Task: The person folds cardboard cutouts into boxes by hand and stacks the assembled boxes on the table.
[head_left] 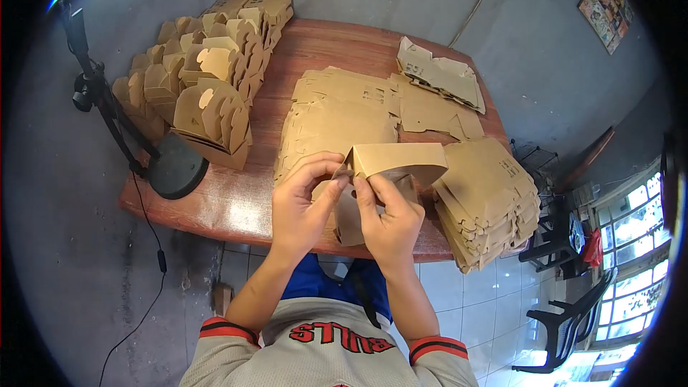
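Note:
A partly folded brown cardboard box [401, 158] is held up over the front edge of the red-brown table [287, 50]. My left hand [307, 197] grips its left corner, with the fingers curled round the edge. My right hand [390, 218] pinches the same corner from the right, its thumb close to my left thumb. The box's upper panel faces up, and part of its body hangs below behind my hands. Just behind it lies a broad pile of flat cardboard pieces [337, 115].
Assembled boxes [211, 104] stand in rows at the left back. A black lamp base [177, 166] sits near the left edge. Flat cardboard is stacked at the right [487, 186], with more pieces [441, 75] at the right back. A black chair [566, 319] stands beyond.

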Action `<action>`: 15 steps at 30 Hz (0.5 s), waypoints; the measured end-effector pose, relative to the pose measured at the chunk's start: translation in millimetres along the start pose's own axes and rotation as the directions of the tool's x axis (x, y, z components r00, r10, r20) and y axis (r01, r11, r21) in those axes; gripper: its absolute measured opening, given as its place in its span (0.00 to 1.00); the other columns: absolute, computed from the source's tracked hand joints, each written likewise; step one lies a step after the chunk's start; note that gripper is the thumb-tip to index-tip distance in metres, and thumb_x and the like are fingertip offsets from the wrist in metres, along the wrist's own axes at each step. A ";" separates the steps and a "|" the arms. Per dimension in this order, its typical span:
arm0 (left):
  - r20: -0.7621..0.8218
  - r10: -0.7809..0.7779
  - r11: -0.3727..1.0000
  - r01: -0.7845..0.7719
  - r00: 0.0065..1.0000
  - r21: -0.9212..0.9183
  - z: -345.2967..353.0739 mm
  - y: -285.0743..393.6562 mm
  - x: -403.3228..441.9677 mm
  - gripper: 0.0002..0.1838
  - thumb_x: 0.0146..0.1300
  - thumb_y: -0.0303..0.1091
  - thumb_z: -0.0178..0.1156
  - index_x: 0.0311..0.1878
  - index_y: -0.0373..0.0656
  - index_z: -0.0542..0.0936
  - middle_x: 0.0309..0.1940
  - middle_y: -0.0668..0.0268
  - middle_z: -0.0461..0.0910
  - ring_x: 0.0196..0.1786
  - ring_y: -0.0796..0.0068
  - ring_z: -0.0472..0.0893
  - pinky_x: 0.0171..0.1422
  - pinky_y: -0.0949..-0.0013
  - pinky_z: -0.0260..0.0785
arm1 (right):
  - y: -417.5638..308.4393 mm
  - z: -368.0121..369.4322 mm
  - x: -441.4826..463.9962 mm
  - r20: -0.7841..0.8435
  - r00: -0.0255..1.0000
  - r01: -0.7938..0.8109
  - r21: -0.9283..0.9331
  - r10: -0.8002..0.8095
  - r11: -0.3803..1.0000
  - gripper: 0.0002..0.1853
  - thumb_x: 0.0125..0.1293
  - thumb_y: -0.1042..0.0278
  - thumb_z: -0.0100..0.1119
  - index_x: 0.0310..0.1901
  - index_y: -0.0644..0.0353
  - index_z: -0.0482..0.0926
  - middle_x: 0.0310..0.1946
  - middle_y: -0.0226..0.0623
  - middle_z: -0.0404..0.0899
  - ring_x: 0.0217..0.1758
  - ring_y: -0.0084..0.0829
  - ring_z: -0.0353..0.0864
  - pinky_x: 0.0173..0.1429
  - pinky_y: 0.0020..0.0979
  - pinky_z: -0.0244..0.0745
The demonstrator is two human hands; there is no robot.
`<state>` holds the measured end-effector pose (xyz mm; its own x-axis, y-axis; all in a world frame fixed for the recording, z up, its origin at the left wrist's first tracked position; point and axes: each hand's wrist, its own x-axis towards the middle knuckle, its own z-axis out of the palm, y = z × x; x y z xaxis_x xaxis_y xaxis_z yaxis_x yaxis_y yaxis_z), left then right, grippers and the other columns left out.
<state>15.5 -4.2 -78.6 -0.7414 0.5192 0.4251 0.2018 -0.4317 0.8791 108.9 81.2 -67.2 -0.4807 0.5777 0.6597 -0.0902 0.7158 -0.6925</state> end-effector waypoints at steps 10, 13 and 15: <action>-0.024 0.233 0.938 -0.218 0.972 0.271 7.6 -5.3 -1.1 0.06 0.59 0.20 0.65 0.40 0.33 0.80 0.47 0.57 0.79 0.46 0.68 0.81 0.50 0.70 0.73 | 1.8 0.3 -6.4 -0.003 0.999 0.053 -0.023 -0.053 0.998 0.10 0.64 0.75 0.63 0.46 0.67 0.81 0.25 0.46 0.82 0.24 0.34 0.84 0.29 0.30 0.75; -0.024 0.309 0.884 -0.278 0.951 0.377 7.9 -3.7 1.0 0.06 0.57 0.20 0.66 0.38 0.34 0.79 0.44 0.56 0.80 0.44 0.64 0.82 0.48 0.68 0.74 | 1.8 2.1 -9.3 0.010 0.996 0.091 -0.006 -0.091 0.996 0.13 0.64 0.75 0.61 0.49 0.70 0.80 0.26 0.47 0.83 0.26 0.36 0.86 0.30 0.31 0.76; 0.001 0.363 0.831 -0.324 0.932 0.452 8.4 -2.0 1.8 0.07 0.56 0.20 0.66 0.37 0.34 0.79 0.43 0.56 0.80 0.43 0.62 0.82 0.47 0.68 0.74 | 0.6 3.6 -11.1 0.012 0.994 0.109 -0.006 -0.109 0.994 0.14 0.65 0.76 0.60 0.50 0.72 0.79 0.27 0.49 0.83 0.27 0.37 0.86 0.31 0.32 0.77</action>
<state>19.1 3.9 -77.8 -0.6172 0.3276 0.7153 0.6972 -0.1935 0.6902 111.1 73.8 -76.0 -0.4788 0.4916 0.7274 -0.1364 0.7768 -0.6148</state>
